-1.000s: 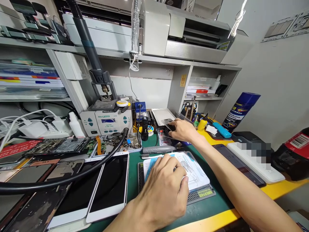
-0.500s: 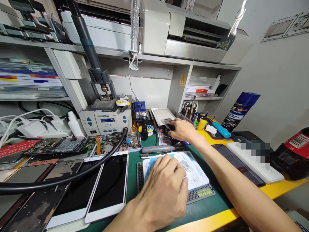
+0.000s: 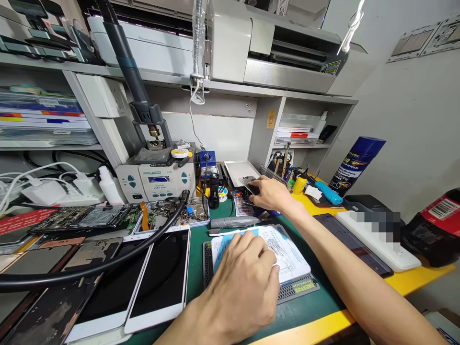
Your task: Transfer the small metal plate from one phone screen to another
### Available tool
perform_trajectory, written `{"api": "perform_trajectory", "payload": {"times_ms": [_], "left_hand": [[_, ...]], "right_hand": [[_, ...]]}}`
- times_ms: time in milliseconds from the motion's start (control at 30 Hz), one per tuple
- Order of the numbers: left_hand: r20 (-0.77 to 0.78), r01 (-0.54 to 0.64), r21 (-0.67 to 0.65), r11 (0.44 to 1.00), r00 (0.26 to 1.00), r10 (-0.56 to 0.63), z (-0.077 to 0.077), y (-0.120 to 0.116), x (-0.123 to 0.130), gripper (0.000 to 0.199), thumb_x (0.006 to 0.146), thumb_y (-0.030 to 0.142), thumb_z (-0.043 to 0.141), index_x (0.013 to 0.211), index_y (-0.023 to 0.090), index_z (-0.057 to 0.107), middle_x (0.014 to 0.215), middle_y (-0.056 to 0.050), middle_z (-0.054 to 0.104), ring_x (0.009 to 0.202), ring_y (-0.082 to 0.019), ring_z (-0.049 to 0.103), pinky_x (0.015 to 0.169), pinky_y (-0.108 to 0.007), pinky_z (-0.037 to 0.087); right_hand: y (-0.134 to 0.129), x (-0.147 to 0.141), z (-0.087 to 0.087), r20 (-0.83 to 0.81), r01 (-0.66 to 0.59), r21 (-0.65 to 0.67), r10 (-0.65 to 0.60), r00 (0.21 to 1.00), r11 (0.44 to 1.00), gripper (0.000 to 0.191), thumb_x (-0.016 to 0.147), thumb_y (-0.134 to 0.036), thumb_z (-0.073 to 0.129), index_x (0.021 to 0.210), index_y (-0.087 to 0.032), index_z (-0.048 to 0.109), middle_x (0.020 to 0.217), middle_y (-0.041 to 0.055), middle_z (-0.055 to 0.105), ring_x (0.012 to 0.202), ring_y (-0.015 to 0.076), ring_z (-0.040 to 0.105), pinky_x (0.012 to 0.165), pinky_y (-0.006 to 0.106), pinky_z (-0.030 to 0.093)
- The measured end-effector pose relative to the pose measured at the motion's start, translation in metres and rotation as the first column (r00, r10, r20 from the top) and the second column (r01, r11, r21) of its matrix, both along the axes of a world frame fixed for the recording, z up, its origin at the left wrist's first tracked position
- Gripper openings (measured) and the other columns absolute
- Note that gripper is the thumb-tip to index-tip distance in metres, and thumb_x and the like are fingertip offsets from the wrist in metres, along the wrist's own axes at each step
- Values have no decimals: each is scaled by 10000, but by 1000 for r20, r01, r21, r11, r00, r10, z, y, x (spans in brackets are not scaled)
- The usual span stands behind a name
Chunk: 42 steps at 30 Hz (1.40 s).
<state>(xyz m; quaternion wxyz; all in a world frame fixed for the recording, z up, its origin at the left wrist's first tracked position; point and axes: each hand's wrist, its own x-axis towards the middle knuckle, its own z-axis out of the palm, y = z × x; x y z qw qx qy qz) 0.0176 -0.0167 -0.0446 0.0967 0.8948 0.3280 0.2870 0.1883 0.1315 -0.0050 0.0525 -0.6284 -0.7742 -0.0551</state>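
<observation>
My left hand (image 3: 244,278) rests palm down, fingers curled together, on a white and blue printed packet (image 3: 289,256). Whatever lies under its fingers is hidden. The packet sits on a grey perforated mat (image 3: 300,287). Farther off, my right hand (image 3: 271,192) is stretched forward, with its fingers closed on the edge of a thin, dark, shiny flat piece (image 3: 249,181). That piece is tilted over the front edge of a low device with a pale flat top (image 3: 240,170). Its exact kind cannot be made out.
A soldering station (image 3: 161,179) stands at the back left, with a thick black hose (image 3: 143,256) crossing several phones and a white-framed screen (image 3: 161,278). A grey-handled brush (image 3: 235,222) lies behind the packet. At right are a phone (image 3: 345,235), a spray can (image 3: 354,165) and a bottle (image 3: 433,230).
The flat piece in my right hand has tilted slightly. My left hand stays on the packet. The whole view has shifted a little.
</observation>
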Motion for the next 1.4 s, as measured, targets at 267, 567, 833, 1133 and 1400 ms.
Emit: {"api": "perform_trajectory", "payload": {"times_ms": [267,567,833,1133,1400], "left_hand": [[-12,-1,12,1000,1000,1,1,1,1,154,918,140,504,851,175,638,912,-78,629,881,-240,555,801,-433,480],[-25,-2,7,1000,1000,2,0,-1,1,153,918,133,494,862,178,629,923,-80,623,890,-244,550,810,-434,475],[-48,6,7,1000,999,-6,1,0,0,147,919,135,494,845,180,613,917,-78,617,888,-243,547,815,-439,474],[-38,8,-2,1000,999,-8,2,0,0,162,936,145,488,854,185,622,918,-67,608,892,-238,540,799,-430,470],[-48,-5,-13,1000,999,5,2,-1,0,166,944,156,483,863,189,624,943,-62,608,908,-235,535,851,-437,465]], "right_hand": [[-1,0,2,4,1,-6,-1,1000,1000,363,972,-354,641,1294,-189,622,1360,113,609,1155,269,629,989,503,514],[-2,-2,2,1,6,-7,-6,1000,1000,367,973,-352,642,1302,-192,617,1355,112,611,1146,267,632,987,501,515],[-3,-2,4,-2,-2,-4,2,1000,1000,367,975,-336,642,1312,-193,614,1354,113,613,1146,267,636,984,502,523],[-3,-1,3,5,-8,-3,8,1000,1000,381,971,-346,648,1320,-197,611,1358,113,613,1150,270,637,989,508,521],[-2,-1,3,9,-12,-4,12,1000,1000,374,970,-353,649,1305,-190,620,1354,112,618,1150,270,639,984,506,522]]}}
